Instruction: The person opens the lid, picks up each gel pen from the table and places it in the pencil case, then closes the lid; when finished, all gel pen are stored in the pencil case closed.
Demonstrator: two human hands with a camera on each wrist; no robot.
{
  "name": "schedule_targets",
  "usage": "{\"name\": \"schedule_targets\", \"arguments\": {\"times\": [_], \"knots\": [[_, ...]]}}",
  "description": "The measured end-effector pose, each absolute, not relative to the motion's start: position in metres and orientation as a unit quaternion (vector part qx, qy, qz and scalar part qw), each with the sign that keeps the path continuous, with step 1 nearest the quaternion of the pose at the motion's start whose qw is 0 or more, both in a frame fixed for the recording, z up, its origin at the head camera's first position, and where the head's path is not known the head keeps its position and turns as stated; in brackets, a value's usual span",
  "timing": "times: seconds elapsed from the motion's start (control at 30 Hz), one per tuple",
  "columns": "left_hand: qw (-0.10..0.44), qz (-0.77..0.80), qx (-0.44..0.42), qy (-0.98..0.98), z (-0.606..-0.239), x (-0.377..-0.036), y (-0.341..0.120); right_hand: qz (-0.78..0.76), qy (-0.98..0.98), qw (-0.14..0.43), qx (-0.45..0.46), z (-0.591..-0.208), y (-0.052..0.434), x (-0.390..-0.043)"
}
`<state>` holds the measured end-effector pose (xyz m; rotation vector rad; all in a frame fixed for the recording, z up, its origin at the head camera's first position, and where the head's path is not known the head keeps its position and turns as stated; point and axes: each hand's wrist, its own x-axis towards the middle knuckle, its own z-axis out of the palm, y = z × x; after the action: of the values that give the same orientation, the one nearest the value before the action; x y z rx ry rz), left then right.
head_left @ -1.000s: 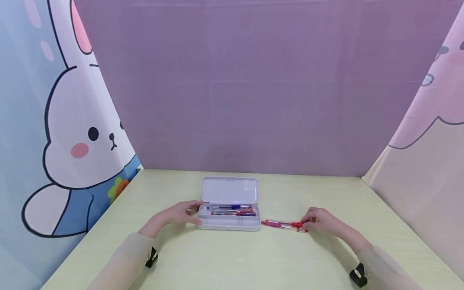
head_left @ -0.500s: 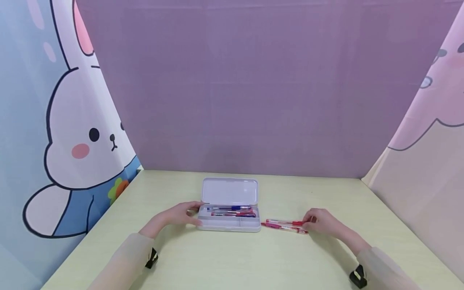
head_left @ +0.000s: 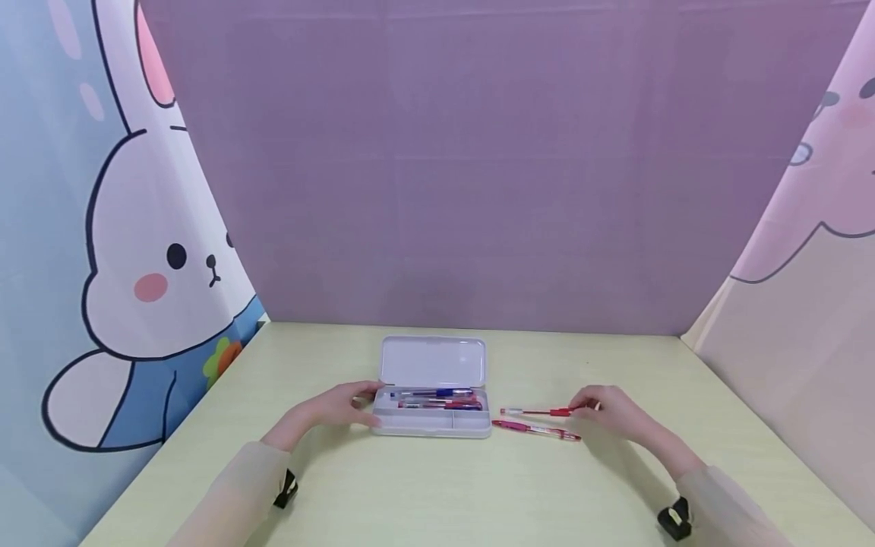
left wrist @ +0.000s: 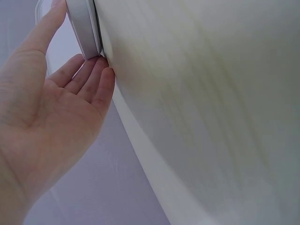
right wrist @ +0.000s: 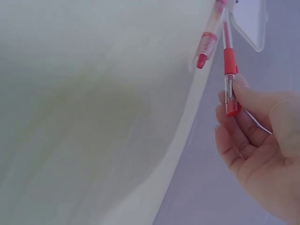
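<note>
An open white pencil case stands on the table, its lid tipped back. Blue and red pens lie in its long rear compartment. My left hand grips the case's left end, thumb on the near corner and fingers at the back, also seen in the left wrist view. To the right of the case, my right hand pinches a red-capped clear pen by its cap end between thumb and fingers. A second pen, pinkish-red, lies on the table just in front of it, its left tip near the case.
The pale table extends around the case. A purple cloth hangs behind its far edge, with cartoon-printed curtains at the sides. Two front compartments of the case, split by a divider, show bare bottoms.
My right hand has drawn the red-capped pen away from the pinkish-red one, slightly up and back, so a gap now shows between them. My left hand stays on the case.
</note>
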<state>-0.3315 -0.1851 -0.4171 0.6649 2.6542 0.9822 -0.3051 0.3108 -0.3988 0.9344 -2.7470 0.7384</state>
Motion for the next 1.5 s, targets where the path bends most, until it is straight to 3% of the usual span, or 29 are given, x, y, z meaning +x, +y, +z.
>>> {"name": "schedule_targets", "arguments": {"times": [0.27,1.5], "knots": [[0.116,0.334,0.228,0.907,-0.417,-0.331,-0.186,0.264,-0.912,0.103,0.297,-0.393,0.299,-0.309],[0.114,0.343,0.245,0.900,-0.418,-0.334,-0.186,0.323,-0.897,0.112,0.281,-0.382,0.218,-0.331]]}}
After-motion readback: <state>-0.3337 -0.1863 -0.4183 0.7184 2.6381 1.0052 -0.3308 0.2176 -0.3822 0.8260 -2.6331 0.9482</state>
